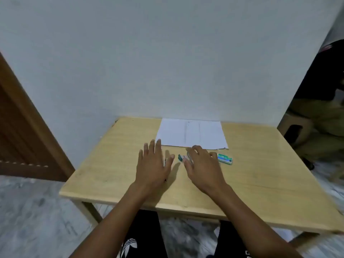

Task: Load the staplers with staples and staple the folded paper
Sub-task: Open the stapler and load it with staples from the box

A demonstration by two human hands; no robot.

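Stapler [179, 157] near staple box [225, 159]; label blurred.

Soft, cool indoor light fills the room evenly, dim rather than bright, and leaves the wall [167, 62] a flat grey-blue. The left hand [152, 164] throws a faint, soft-edged shadow to its right on the desk [111, 164], so the light falls from above and the left. The whole frame is smeared: the floor [37, 211] streaks with motion blur, and the stapler [180, 157] under the right hand [202, 164] is too blurred to show how the fingers [197, 148] meet it. Wide-angle bending tilts the door frame [28, 112] and splays the desk's edges. The far right side lies dark
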